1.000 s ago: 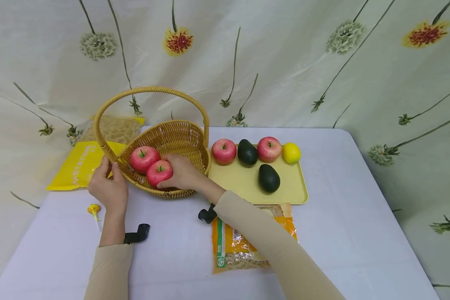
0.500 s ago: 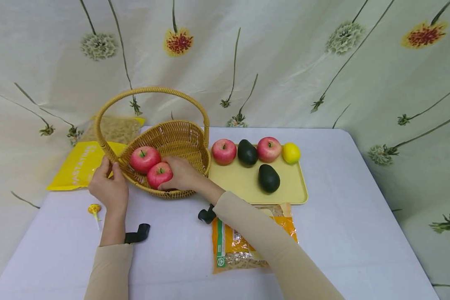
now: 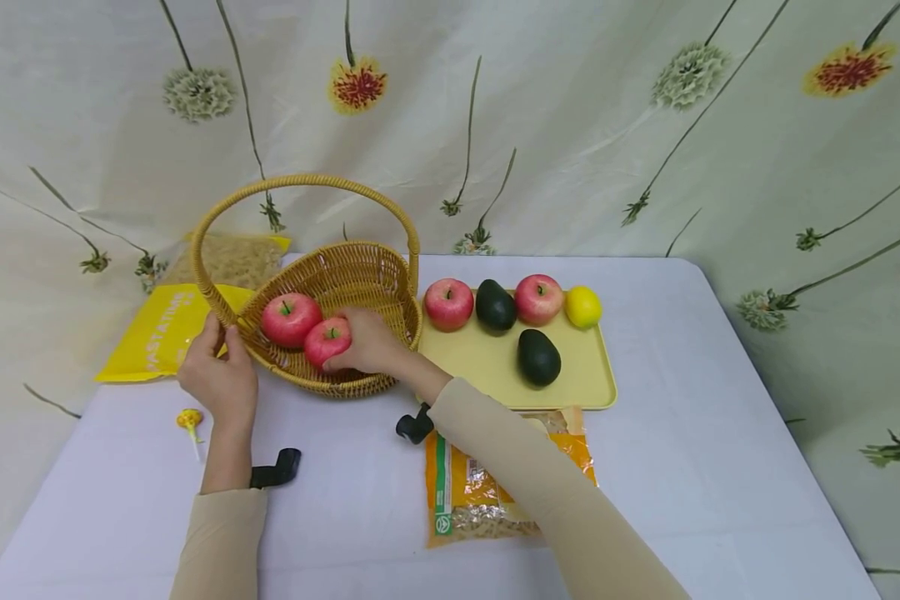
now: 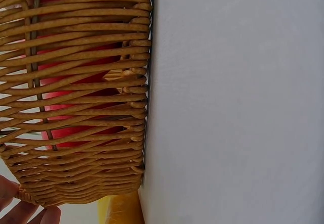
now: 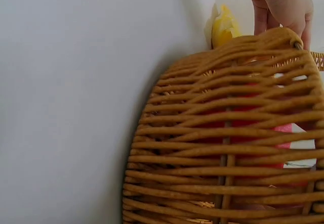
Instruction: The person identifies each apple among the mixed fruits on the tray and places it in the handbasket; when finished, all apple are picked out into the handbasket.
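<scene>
Fingers and thumb of the right hand (image 3: 372,343) were curled round a red apple (image 3: 326,343) inside a wicker basket (image 3: 360,268). That fruit lay on the left of the hand, the thumb against its near side, the other fingers at its right and far side, its stem showing on top. Whether it bore on the basket's floor could not be seen. Just beyond, to the left, a second apple (image 3: 291,319) lay by the left wall, stem up.

The left hand (image 3: 221,367) pinched the basket's left rim, at the foot of the arched handle (image 3: 307,180); the left wrist view showed fingertips (image 4: 49,216) on the woven edge.

The basket stood toward the back edge of the table (image 3: 337,508), left of its middle. Just beside it, to the right, a pale yellow tray (image 3: 461,367) bore a third apple (image 3: 449,303), an avocado (image 3: 496,306), a fourth apple (image 3: 538,299) and a lemon (image 3: 582,307) along its back edge, and a second avocado (image 3: 539,358) right of centre. An orange pasta packet (image 3: 465,504) lay at the tray's front edge, partly hidden by the right sleeve (image 3: 547,479). Near the table's left edge lay a yellow PASTATIME bag (image 3: 150,333), a clear pasta bag (image 3: 232,260) behind it, and a lollipop (image 3: 189,419) in front.
</scene>
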{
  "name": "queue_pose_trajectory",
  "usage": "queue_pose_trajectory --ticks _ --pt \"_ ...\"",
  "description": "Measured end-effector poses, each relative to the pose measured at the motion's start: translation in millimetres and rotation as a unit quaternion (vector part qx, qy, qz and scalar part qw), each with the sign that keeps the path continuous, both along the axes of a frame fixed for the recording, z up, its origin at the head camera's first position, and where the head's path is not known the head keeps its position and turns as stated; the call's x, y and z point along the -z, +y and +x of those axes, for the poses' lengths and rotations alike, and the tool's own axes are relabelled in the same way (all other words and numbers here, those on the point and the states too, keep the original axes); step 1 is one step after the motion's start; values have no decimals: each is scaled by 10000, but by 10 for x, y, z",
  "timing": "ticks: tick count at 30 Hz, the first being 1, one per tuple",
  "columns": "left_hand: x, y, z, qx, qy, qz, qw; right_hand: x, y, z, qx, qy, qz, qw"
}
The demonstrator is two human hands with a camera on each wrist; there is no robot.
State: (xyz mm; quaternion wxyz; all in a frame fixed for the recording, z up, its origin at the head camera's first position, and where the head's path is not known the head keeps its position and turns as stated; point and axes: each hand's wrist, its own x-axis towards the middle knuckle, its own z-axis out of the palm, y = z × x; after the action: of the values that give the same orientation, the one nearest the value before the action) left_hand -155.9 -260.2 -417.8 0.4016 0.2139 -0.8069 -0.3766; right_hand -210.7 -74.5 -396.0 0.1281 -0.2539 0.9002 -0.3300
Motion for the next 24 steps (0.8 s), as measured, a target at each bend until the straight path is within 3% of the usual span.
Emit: queue_pose_trajectory --ticks 13,24 --pt "24 -24 -15 -21 -21 -98 9999 -60 68 -225 607 -84 154 9980" --pt "-5 -5 10 1 -62 33 10000 -22 93 -380 1247 59 -222 9919"
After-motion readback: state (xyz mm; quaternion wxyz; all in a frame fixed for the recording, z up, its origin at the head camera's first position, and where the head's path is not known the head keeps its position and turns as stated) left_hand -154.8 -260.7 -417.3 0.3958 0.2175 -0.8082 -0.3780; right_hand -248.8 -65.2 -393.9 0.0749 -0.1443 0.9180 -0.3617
